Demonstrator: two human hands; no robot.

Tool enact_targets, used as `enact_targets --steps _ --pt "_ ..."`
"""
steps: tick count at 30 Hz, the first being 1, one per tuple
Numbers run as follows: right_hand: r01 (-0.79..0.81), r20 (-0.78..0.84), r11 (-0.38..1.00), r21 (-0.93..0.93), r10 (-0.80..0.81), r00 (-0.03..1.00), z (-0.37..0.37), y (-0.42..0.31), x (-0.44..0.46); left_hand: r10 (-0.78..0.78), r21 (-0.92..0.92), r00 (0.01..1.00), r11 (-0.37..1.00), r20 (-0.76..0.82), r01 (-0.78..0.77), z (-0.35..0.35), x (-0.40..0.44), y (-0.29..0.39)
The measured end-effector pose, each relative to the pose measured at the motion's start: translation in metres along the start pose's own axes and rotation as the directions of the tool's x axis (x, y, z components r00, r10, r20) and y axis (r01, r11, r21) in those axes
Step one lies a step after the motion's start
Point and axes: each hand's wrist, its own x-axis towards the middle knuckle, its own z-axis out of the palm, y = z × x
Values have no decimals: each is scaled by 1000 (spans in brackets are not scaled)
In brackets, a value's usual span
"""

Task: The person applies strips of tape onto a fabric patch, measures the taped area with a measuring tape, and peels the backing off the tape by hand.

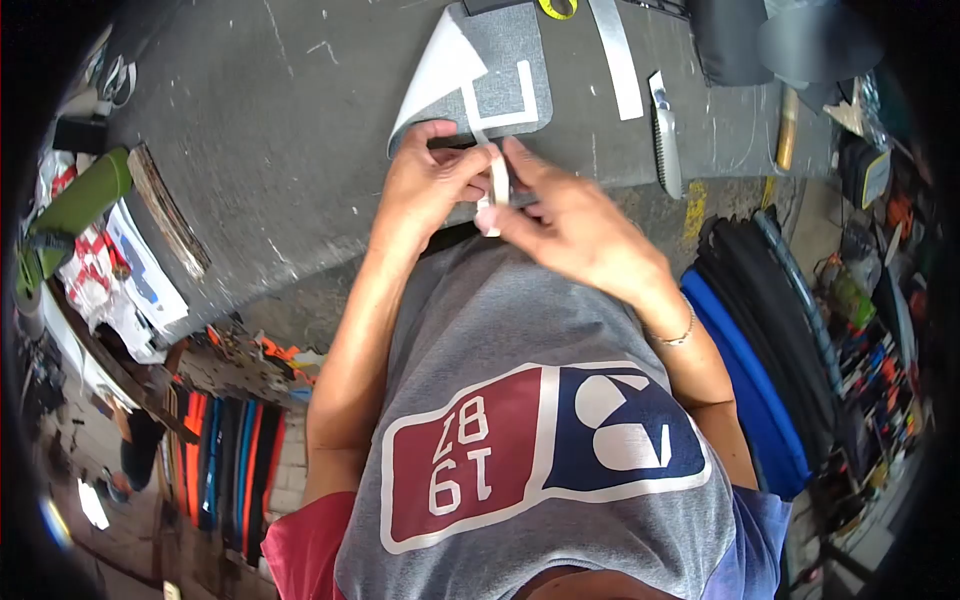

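A grey piece of fabric point(512, 40) lies near the table's front edge, its left corner folded over to show a white underside point(437, 70). White strips point(528, 95) form an angular outline on it. From there a narrow white tape point(473, 108) runs down to my hands. My left hand point(430, 185) pinches this tape, fingertips closed. Thumb and fingers of my right hand point(575, 220), slightly blurred, close around what looks like a narrow roll of white tape point(499, 185), seen edge-on. Fingers partly hide the roll.
Right of the fabric lie a metal ruler point(616, 60), a utility knife point(665, 140) and a wooden-handled tool point(787, 130). A yellow tape measure point(560, 8) sits at the top. Rolled green material point(90, 210) is left; blue and black fabric point(745, 380) hangs at right.
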Motion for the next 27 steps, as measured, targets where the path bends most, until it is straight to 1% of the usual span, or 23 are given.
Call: enact_targets --steps 2,3,4,6,7,8,10,11,12,14,16,17,19,20,22,23,26,27 --pt "141 -176 967 -211 -180 968 -34 33 0 2 -40 1000 999 -26 -3 5 -5 8" --pt "32 -293 968 -250 -107 950 -51 44 -1 -3 -17 999 1000 -52 2 8 -5 8" --pt "-78 -412 958 -275 -44 910 -70 57 -2 -17 -51 997 999 -71 14 11 -8 8" --pt "-101 -416 857 -505 -139 899 -89 102 -4 -48 -114 994 993 -97 37 19 -13 9" --pt "-111 -369 866 -488 -89 925 -96 114 -4 -73 -157 991 986 -116 55 21 -14 7" --pt "-119 -336 892 -437 -39 941 -100 119 -5 -97 -147 981 987 -168 73 25 -17 10" --pt "-141 -253 932 -335 55 966 -106 119 -7 -124 -237 976 968 -180 79 29 -23 9" --pt "-100 -214 956 -276 40 976 -110 115 -6 -126 -241 974 967 -187 79 30 -26 7" --pt "42 -156 954 -296 -92 984 -111 108 1 -122 -246 973 967 -195 72 30 -26 6" --pt "318 -38 897 -307 -345 938 -102 89 16 -126 -236 967 969 -222 72 31 -22 4" --pt "472 128 858 -203 -454 882 -87 61 42 -151 -211 954 973 -259 97 31 -22 4" --pt "564 165 801 -201 -539 826 -78 59 60 -163 -187 943 976 -290 111 35 -25 8" --pt "723 232 667 -181 -685 690 -65 59 94 -168 -116 945 983 -279 140 34 -27 13" --pt "743 279 638 -203 -689 668 -63 60 105 -174 -83 947 984 -271 157 33 -28 12" --pt "779 376 576 -248 -684 625 -62 60 121 -134 -109 943 989 -305 105 33 -25 6" --pt "779 420 572 -258 -659 624 -65 59 125 -116 -123 941 989 -319 80 34 -24 2" --pt "712 527 645 -277 -518 674 -72 49 126 -148 -100 929 988 -338 121 36 -21 0" --pt "713 538 639 -289 -508 673 -72 47 127 -150 -97 930 987 -335 125 36 -21 2"
